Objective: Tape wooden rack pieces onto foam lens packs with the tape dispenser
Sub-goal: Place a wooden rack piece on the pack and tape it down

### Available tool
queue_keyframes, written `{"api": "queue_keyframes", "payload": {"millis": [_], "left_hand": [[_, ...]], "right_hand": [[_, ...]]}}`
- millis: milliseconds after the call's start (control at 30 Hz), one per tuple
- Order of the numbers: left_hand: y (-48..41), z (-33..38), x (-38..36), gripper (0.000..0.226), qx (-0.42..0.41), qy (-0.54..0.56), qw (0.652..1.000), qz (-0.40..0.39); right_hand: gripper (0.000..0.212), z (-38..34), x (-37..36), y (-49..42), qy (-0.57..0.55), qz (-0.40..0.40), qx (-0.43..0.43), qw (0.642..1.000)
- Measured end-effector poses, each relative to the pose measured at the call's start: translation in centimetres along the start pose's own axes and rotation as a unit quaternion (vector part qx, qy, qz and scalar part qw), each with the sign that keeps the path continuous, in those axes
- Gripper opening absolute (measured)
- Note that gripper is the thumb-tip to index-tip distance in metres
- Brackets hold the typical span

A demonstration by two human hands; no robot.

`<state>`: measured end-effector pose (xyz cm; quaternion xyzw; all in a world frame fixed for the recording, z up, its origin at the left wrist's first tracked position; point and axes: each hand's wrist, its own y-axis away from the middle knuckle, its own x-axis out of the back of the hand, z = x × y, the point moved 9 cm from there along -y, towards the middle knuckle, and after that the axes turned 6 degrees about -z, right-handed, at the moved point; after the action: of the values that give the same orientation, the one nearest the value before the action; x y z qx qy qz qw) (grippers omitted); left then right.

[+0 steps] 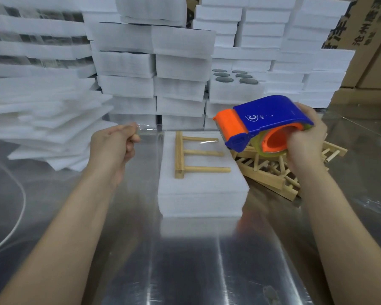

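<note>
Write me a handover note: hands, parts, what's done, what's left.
Left hand: pinches the free end of the clear tape.
Right hand: grips the tape dispenser, held up off the table.
Wooden rack piece lies on the foam pack; spare rack pieces piled to its right.
Done: piece placed, tape pulled out.
Left: lay tape across the piece, press, cut.

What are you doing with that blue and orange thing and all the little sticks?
Someone's right hand holds the blue and orange plastic tape dispenser; the left hand pinches the end of a clear tape strip coming from it. The strip stretches over a small wooden rack piece lying on a white foam pack on the shiny metal table. It does not look pressed down yet. More wooden pieces are piled to the right.
</note>
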<state>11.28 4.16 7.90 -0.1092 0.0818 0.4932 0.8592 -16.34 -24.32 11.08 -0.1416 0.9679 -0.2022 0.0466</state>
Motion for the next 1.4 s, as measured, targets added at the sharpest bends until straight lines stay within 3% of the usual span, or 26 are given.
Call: {"api": "queue_keyframes", "payload": {"millis": [200,300,433,567,633,767,900,1067,1400], "left_hand": [[0.4,-0.7,-1.2,0.018,0.016,0.097,0.995,-0.006],[0.6,-0.4,-1.0,0.024,-0.014,0.118,0.993,0.017],[0.5,0.4,-0.4,0.022,-0.063,0.024,0.997,0.042],[0.2,1.4,0.0,0.051,-0.132,-0.167,0.977,0.01],[0.0,1.7,0.1,0.054,-0.158,-0.21,0.965,0.016],[-1.2,0.3,0.6,0.048,-0.12,-0.186,0.975,0.031],[-1.9,-0.9,1.2,0.019,-0.094,-0.217,0.971,0.034],[-1.9,-2.1,1.6,0.03,-0.048,-0.231,0.971,0.042],[-0.9,-5.9,0.6,0.022,0.115,-0.05,0.992,0.022]], "right_hand": [[0.024,-0.2,0.0,0.4,-0.002,-0.001,0.0,1.0],[0.024,-0.4,-0.1,0.6,-0.002,-0.003,0.0,1.0],[0.025,-0.5,0.0,0.7,-0.007,0.005,0.0,1.0],[0.023,-0.1,0.3,0.6,-0.02,0.02,-0.011,1.0],[0.021,0.2,0.1,0.5,-0.015,0.016,-0.011,1.0],[0.025,0.7,-0.2,0.3,-0.005,0.013,-0.014,1.0],[0.03,1.1,-0.7,0.3,0.016,-0.003,-0.006,1.0],[0.032,1.7,-0.8,0.3,0.037,-0.024,0.0,0.999],[0.037,2.5,-0.4,0.6,0.045,-0.027,-0.015,0.999]]}}
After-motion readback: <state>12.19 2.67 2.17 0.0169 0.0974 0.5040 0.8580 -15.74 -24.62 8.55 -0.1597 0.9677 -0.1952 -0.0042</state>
